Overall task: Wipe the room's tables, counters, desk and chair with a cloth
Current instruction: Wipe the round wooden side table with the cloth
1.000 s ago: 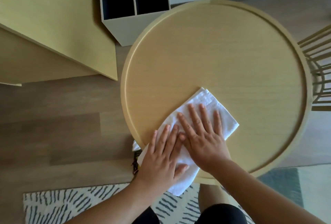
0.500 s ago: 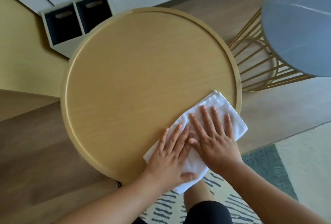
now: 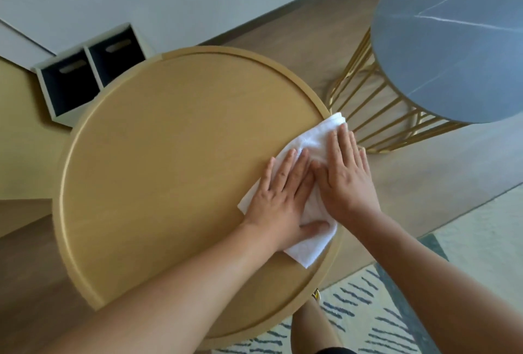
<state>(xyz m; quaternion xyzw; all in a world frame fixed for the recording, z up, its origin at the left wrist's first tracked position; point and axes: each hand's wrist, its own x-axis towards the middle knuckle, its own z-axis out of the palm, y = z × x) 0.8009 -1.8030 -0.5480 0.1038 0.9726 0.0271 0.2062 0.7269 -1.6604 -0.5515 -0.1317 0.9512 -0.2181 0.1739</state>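
The cloth [image 3: 311,144] has been swept from the near middle of the round table [image 3: 175,161] to its right rim, pressed flat under the left hand [image 3: 280,198] and right hand [image 3: 345,175], fingers straight, grasping nothing; that side now seems covered.

Evenly lit interior scene in soft daylight, recorded through a wide-angle lens.

Illumination is bright and diffuse, with no hard-edged shadows; only a faint soft shade lies beneath the forearms in the lower half of the frame. A pale sheen runs across the grey round table [image 3: 452,51] at upper right, and the white cloth [image 3: 311,138] right of centre is nearly overexposed, losing texture. Straight lines bow toward the frame edges. Detail is slightly soft throughout, most noticeably at the upper left corner.
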